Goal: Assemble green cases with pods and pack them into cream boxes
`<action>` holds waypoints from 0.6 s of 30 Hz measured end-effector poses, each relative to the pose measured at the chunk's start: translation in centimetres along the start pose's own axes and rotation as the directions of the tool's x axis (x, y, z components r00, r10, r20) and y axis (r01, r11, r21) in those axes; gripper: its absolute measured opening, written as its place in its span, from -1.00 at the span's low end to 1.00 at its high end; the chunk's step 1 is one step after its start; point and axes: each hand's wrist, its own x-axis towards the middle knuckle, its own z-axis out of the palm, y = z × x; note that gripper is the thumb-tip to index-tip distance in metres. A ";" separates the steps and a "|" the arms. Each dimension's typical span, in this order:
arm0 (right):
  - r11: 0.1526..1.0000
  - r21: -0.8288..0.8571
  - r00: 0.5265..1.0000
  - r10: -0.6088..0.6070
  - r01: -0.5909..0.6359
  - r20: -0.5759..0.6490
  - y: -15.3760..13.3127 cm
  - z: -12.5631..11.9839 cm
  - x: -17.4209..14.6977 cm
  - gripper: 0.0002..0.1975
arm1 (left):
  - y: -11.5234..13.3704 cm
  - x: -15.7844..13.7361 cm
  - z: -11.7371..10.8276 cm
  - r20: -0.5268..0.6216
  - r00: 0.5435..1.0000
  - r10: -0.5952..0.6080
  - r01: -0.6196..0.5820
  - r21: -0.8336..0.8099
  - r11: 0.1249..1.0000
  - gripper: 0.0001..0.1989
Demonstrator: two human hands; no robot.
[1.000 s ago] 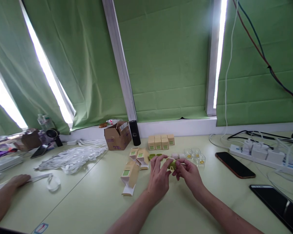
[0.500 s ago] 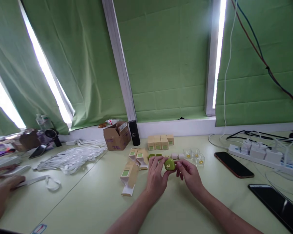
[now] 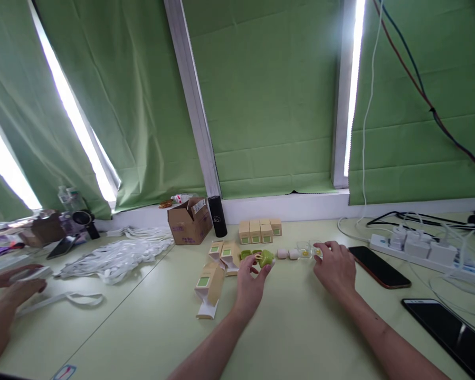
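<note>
My left hand (image 3: 250, 287) pinches a small rounded green case (image 3: 266, 258), with a pale loop showing by the fingers. To the right, my right hand (image 3: 335, 269) has its fingers closed around a small clear plastic cup (image 3: 317, 253), which they partly cover. Two more clear cups stand beside it, one a clear cup with a yellow spot (image 3: 303, 250). Between the hands lie two pale pinkish cylinders (image 3: 288, 254). Just behind my left hand are small green pieces (image 3: 246, 254). Opened beige cartons (image 3: 209, 279) with green labels lie left of it.
Closed beige boxes (image 3: 255, 231) stand in a row behind. A brown cardboard box (image 3: 189, 221) and a black cylinder (image 3: 217, 216) are near the wall. Phones (image 3: 380, 266) and a white power strip (image 3: 427, 253) lie right. Another person's hands (image 3: 19, 287) handle white straps (image 3: 119, 256) at left.
My right hand has let go of the green case and moved right to the clear cups. My left hand keeps the case, now turned and slightly further left.
</note>
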 end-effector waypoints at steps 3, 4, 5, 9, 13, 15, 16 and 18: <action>0.986 -0.169 0.996 0.018 -0.003 0.087 1.3 0.1 0.1 -0.75 | -0.1 0.1 -0.1 0.006 0.999 -0.034 0.035 -0.020 0.999 -0.71; 0.981 -0.193 0.993 0.017 0.006 0.117 1.5 0.1 0.1 -0.77 | -0.1 0.2 -0.1 0.006 0.999 -0.038 0.038 -0.024 0.999 -0.70; 0.978 -0.209 0.991 0.009 0.020 0.136 1.5 0.0 0.0 -0.79 | -0.1 0.2 0.0 0.005 0.999 -0.039 0.039 -0.027 0.999 -0.69; 0.975 -0.195 0.987 -0.081 0.107 0.136 -0.1 -0.8 -0.3 -0.79 | -0.3 0.2 0.0 -0.007 1.000 -0.024 0.024 -0.022 0.999 -0.68; 0.967 -0.046 0.959 -0.240 0.249 0.149 -3.1 -1.5 -1.4 -0.83 | -0.5 0.2 0.0 -0.023 0.999 -0.030 0.029 -0.022 0.999 -0.65; 0.943 0.025 0.927 -0.331 0.332 0.174 -4.4 -1.5 -2.3 -0.86 | -0.4 0.2 0.0 -0.023 0.999 -0.042 0.041 -0.021 0.999 -0.63; 0.930 0.061 0.910 -0.368 0.363 0.189 -5.0 -1.4 -2.8 -0.87 | -0.4 0.1 -0.1 -0.021 0.999 -0.046 0.046 -0.020 0.999 -0.63; 0.909 0.116 0.885 -0.416 0.399 0.210 -5.8 -1.2 -3.6 -0.87 | -0.2 0.1 -0.1 -0.019 0.999 -0.049 0.049 -0.018 0.999 -0.64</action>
